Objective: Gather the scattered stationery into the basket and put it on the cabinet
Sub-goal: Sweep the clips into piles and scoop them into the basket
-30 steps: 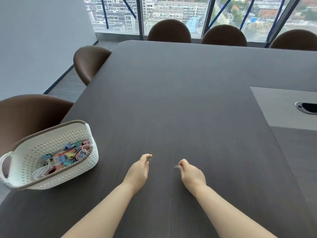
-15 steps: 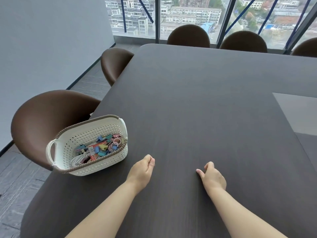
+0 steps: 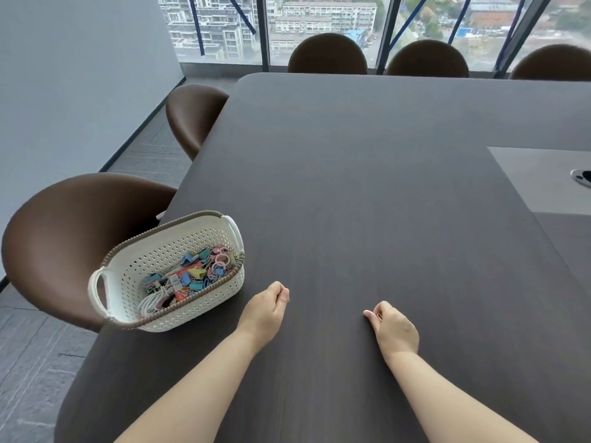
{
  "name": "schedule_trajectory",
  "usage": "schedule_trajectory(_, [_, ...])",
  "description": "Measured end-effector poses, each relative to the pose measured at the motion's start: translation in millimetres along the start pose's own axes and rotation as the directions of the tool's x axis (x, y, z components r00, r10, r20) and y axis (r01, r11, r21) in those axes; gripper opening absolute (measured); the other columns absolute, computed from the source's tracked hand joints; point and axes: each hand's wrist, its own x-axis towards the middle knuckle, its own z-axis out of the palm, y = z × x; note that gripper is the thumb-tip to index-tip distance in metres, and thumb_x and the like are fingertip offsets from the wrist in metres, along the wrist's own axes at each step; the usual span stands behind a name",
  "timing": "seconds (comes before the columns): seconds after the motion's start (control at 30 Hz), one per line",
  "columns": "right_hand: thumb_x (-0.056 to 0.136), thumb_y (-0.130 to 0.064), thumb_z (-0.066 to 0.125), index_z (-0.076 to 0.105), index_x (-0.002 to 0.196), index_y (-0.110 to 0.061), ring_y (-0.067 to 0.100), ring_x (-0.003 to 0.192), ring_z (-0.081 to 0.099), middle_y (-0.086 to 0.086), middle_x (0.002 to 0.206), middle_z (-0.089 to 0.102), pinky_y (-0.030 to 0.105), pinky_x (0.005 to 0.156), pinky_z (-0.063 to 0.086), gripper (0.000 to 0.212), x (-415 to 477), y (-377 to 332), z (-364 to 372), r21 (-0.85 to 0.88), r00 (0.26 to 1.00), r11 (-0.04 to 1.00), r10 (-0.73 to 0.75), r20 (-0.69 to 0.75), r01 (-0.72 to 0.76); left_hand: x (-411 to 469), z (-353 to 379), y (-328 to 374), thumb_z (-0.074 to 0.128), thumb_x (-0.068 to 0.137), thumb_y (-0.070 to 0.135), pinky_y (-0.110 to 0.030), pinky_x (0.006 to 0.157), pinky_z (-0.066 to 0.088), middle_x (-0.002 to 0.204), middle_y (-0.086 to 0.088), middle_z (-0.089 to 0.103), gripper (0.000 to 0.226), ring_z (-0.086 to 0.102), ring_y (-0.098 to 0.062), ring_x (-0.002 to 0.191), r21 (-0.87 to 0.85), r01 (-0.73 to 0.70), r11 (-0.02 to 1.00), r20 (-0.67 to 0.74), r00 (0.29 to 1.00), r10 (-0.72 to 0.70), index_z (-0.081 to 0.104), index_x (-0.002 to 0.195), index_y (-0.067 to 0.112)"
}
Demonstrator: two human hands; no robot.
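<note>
Single head-worn wide-angle view. Looks forward and down from near edge of table [image 3: 367, 193], along it toward windows [image 3: 326, 24] past table's far end. Forearms enter from bottom of frame; left hand [image 3: 263, 310] and right hand [image 3: 395, 327] close under lens, over table's near part. Basket [image 3: 179, 251] on table's left edge, near side. Chairs [image 3: 73, 238] along table's left side and far end. Floor [image 3: 32, 362] visible off table's left side.

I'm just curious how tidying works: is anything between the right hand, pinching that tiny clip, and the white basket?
Only the person's own left hand, which lies on the table between the right hand with the clip and the basket. No other object shows on that stretch, and the basket's top is open.
</note>
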Motion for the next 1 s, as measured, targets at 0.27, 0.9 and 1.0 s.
schedule_trajectory(0.27, [0.094,-0.044,0.042,0.037,0.082,-0.017,0.021,0.072,0.045,0.000,0.078,0.056,0.029,0.061,0.034,0.030,-12.4,1.3,-0.5,-0.059,0.998,0.998,-0.028,0.051,0.031,1.7,5.9,1.1,0.034,0.099,0.028,-0.032,0.056,0.028,0.055,0.006,0.040,0.029,0.037,-0.014,0.052,0.013,-0.032,0.999,0.061,0.998,0.031,0.045,0.080,0.009])
schedule_trajectory(0.9, [0.098,-0.029,0.036,0.046,0.107,-0.013,0.027,0.096,0.059,0.006,0.104,0.064,0.030,0.068,0.038,0.021,-22.6,-2.7,-3.2,-0.086,0.980,0.996,0.046,0.195,-0.030,-5.1,22.3,2.5,0.035,0.099,0.028,-0.031,0.057,0.030,0.055,0.007,0.041,0.028,0.039,-0.012,0.054,0.028,-0.026,0.999,0.095,0.995,0.023,0.045,0.080,0.011])
schedule_trajectory(1.0, [0.098,-0.027,0.037,0.046,0.106,-0.012,0.027,0.094,0.057,0.006,0.106,0.063,0.031,0.068,0.038,0.020,-20.8,-4.1,-8.5,-0.075,0.968,0.996,0.058,0.244,-0.040,-6.1,22.5,2.5,0.035,0.099,0.028,-0.032,0.058,0.032,0.056,0.006,0.043,0.028,0.041,-0.015,0.056,0.017,-0.029,0.999,0.089,0.996,0.027,0.045,0.080,0.011])
